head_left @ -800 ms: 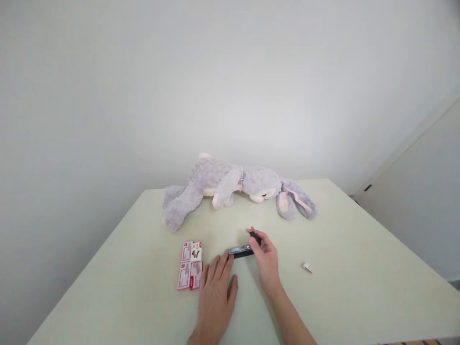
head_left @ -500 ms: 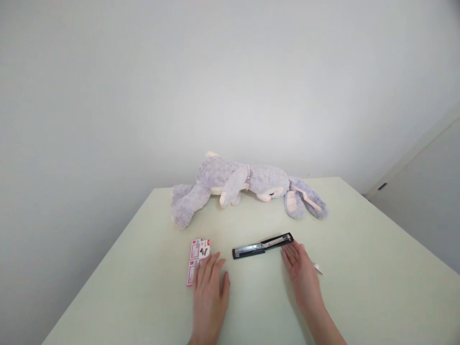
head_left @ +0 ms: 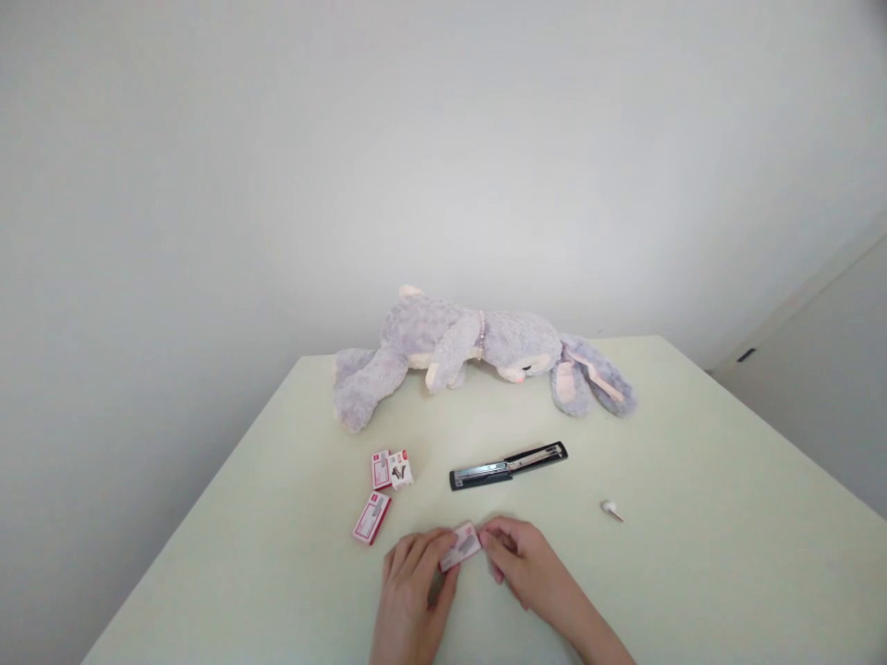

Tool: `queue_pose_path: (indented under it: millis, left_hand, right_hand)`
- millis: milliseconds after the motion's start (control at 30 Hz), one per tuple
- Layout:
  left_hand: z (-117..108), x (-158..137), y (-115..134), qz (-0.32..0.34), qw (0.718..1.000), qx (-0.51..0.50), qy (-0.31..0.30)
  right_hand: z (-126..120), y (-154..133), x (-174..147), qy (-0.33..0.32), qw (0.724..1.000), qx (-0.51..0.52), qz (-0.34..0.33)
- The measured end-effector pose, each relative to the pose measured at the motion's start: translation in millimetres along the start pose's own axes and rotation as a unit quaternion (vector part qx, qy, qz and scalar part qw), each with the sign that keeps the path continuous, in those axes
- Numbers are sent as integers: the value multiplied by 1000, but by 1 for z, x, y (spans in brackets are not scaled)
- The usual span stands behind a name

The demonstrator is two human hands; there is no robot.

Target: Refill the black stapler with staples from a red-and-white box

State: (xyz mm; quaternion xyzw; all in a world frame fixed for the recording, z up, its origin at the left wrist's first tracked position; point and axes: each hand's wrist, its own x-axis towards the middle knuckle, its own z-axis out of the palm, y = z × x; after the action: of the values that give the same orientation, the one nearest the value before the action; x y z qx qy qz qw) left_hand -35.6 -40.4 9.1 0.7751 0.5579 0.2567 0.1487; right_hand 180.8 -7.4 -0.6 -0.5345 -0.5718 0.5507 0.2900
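Note:
Between the thumb and fingers of my left hand (head_left: pixel 416 586) is a small white and red staple box (head_left: pixel 461 547), held low over the near part of the table. The fingertips of my right hand (head_left: pixel 519 559) are pinched at the right end of that box. Beyond both hands lies a black stapler (head_left: pixel 509 465), folded out flat with its metal inside facing up. To the left, a staple box (head_left: pixel 372 517) lies alone. Further back, a second staple box (head_left: pixel 381 469) touches a small white box (head_left: pixel 400 470) with a stapler picture on it.
A lilac plush rabbit (head_left: pixel 450 342) lies on its side along the back of the pale green table (head_left: pixel 277 573), near the wall. On the right rests a small white-headed item (head_left: pixel 611 509) with a thin pointed end.
My left hand has taken a staple box from the group and brought it nearer. My right hand has left the stapler's right end and come to the box. The remaining boxes have shifted apart.

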Motion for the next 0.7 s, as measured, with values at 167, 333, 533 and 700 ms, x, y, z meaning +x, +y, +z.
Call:
queue_pose_path:
  millis: [167,333,533,700]
  left_hand:
    - [9,27,15,-30,995,-87,-23]
    - [13,28,2,-47,990,-130,-14]
    - [17,26,-3,-61,988,-141,-17]
    - [16,27,-2,-63,988,-143,-15]
  right_hand:
    - [-26,9,21,47,996,-76,-10]
    - [-62,10,11,86,989,-124,4]
    - [-57,-44,5,78,930,-353,-70]
    - [-33,-80,29,-52,831,-530,-160]
